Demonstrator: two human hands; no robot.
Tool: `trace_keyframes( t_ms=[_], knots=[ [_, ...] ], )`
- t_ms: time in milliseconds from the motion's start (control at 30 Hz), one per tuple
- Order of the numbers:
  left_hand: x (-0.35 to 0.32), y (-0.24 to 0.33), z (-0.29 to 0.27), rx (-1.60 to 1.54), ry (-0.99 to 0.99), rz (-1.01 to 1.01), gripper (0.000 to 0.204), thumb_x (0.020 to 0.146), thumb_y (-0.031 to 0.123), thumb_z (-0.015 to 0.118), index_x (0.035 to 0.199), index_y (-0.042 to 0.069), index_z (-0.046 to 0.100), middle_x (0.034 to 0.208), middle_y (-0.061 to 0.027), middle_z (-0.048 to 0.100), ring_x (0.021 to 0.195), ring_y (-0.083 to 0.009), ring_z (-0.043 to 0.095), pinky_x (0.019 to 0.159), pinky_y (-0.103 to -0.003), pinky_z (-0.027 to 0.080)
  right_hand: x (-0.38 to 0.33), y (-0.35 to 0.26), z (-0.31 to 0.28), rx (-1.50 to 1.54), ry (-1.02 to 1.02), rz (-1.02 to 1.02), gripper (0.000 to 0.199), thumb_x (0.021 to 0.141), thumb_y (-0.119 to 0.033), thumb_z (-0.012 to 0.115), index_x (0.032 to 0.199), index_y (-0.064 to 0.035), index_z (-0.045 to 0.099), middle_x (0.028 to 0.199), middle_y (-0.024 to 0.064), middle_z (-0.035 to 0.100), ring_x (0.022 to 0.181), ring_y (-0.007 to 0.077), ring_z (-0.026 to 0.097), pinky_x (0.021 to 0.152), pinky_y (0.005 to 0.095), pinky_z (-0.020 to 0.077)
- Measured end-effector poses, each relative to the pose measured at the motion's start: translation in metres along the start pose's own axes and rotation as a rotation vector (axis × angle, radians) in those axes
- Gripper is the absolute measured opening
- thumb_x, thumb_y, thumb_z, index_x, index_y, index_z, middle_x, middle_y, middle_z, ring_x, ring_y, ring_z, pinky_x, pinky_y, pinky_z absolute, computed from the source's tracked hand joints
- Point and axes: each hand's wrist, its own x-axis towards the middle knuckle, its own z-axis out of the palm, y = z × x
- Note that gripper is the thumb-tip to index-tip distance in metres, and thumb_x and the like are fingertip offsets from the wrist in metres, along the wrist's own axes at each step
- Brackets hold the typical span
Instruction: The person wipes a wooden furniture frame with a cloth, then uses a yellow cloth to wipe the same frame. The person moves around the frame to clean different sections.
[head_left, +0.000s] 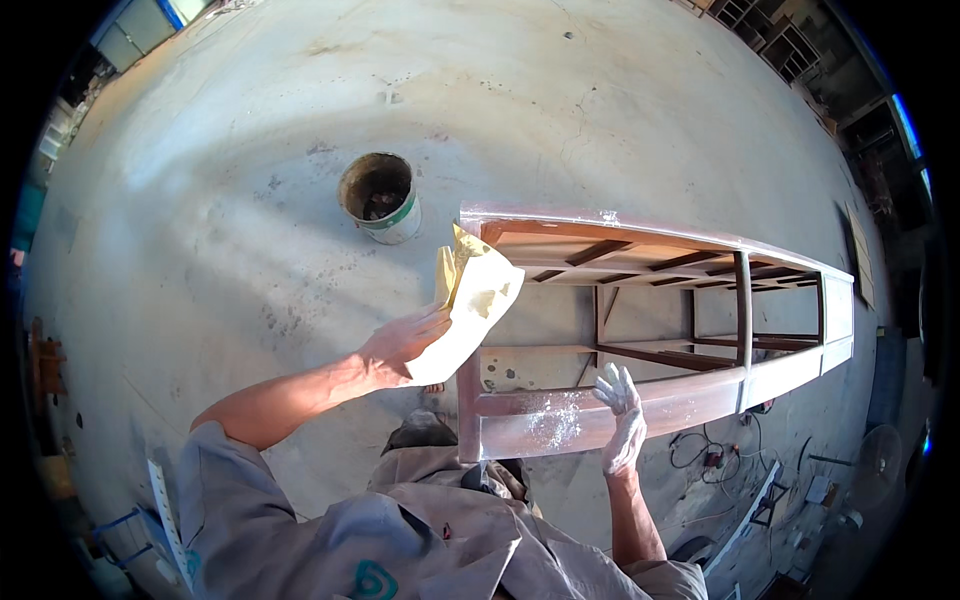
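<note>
At the bottom of the picture we look down on a grey work shirt [450, 540] with a teal swirl mark near the lower edge. Just above, right of the lower centre, we see the right hand [623, 415], coated in white dust, fingers loosely spread and nothing visible in it. Left of centre, the left hand [405, 338] pinches a folded yellow-and-white sheet [480, 300] between thumb and fingers.

From that grip, an open wooden cabinet [690, 400] lies to the right, spanning the centre to the right of the picture. Its long axis runs roughly left to right, narrowing toward the right edge. The sheet overlaps the cabinet's left end in our view; we cannot tell whether they touch. The right hand is nearer the long front board, just right of a patch of white powder [555, 422]; contact there is also unclear. The sheet shows darker blotches, but we can read no writing on it or on the cabinet.

Beyond, above the left hand, a bucket [400, 228] with a green band stands on the pale floor [220, 260], dark matter inside. At the far upper right we make out stacked frames [790, 50].
</note>
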Motion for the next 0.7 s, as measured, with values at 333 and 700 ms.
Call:
trace_keyframes(
  t_ms=[333,700],
  knots=[
    [0.029,-0.044,0.003,0.17,-0.087,0.584,0.051,0.087,0.01,0.065,0.137,0.004,0.059,0.145,-0.0123,0.058,0.133,-0.0285,0.058,0.116,-0.044,0.047,-0.181,-0.021,0.11,-0.077,0.569,0.287,0.089,0.105,-0.067,0.022,0.153,0.0063,0.039,0.143,0.0252,0.058,0.115,0.0315,0.069,0.099,0.042,0.0535],
    [-0.055,-0.002,0.074,-0.022,-0.029,0.629,0.048,0.094,0.006,0.058,0.142,0.001,0.052,0.142,-0.015,0.059,0.135,-0.0273,0.055,0.112,-0.05,0.049,-0.289,0.006,0.224,0.137,0.743,0.443,0.085,0.106,-0.066,0.026,0.157,0.0013,0.035,0.147,0.0228,0.055,0.116,0.0298,0.066,0.1,0.0409,0.0526]
  ],
)
